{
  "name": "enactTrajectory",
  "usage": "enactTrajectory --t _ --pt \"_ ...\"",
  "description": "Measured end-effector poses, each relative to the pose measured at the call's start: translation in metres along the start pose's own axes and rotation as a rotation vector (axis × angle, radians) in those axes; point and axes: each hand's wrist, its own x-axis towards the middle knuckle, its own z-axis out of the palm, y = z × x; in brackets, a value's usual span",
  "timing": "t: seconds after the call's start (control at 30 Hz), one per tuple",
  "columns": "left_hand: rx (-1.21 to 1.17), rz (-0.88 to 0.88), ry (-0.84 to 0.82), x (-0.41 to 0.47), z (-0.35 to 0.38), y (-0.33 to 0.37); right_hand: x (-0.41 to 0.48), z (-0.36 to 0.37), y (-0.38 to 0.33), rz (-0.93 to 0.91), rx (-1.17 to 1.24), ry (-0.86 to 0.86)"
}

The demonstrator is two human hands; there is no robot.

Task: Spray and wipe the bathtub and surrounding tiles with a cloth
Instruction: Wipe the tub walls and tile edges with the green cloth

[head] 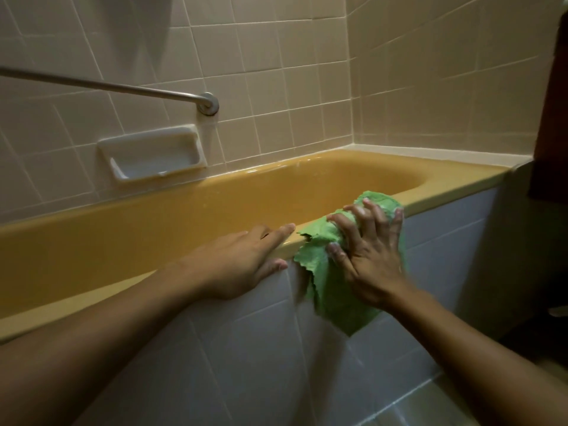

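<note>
A mustard-yellow bathtub [190, 210] runs across the view, its near rim passing under both hands. A green cloth [330, 290] lies draped over that rim and hangs down the white tiled front panel [246, 348]. My right hand [365, 250] presses the cloth against the rim with fingers spread, foam on the fingertips. My left hand [242, 256] rests flat on the rim just left of the cloth, thumb down on the tiled front. No spray bottle is in view.
Cream wall tiles [276, 72] surround the tub. A metal grab bar [123, 87] and a recessed white soap dish [153, 155] sit on the back wall. A dark wooden frame [550, 118] stands at the right edge.
</note>
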Motion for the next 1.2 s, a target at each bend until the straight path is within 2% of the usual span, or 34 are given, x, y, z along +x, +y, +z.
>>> enactTrajectory --t 0.27,0.5,0.73,0.87,1.03,1.2 --pt "-0.002 0.026 0.016 0.019 -0.001 0.012 0.017 -0.011 0.046 -0.072 0.037 0.020" --pt "-0.036 0.032 -0.010 0.039 -0.002 0.022 0.037 -0.032 0.128 0.079 0.151 0.028" --pt "-0.074 0.041 -0.049 0.056 -0.005 0.032 0.059 -0.064 0.236 0.342 0.099 -0.183" --pt "-0.086 0.053 -0.037 0.069 -0.004 0.038 0.068 -0.077 0.281 0.396 0.046 -0.292" --pt "-0.087 0.062 0.008 0.077 0.000 0.042 0.062 -0.078 0.271 0.366 0.043 -0.263" --pt "-0.026 0.067 0.107 0.068 0.005 0.040 0.045 -0.063 0.205 0.218 0.006 -0.172"
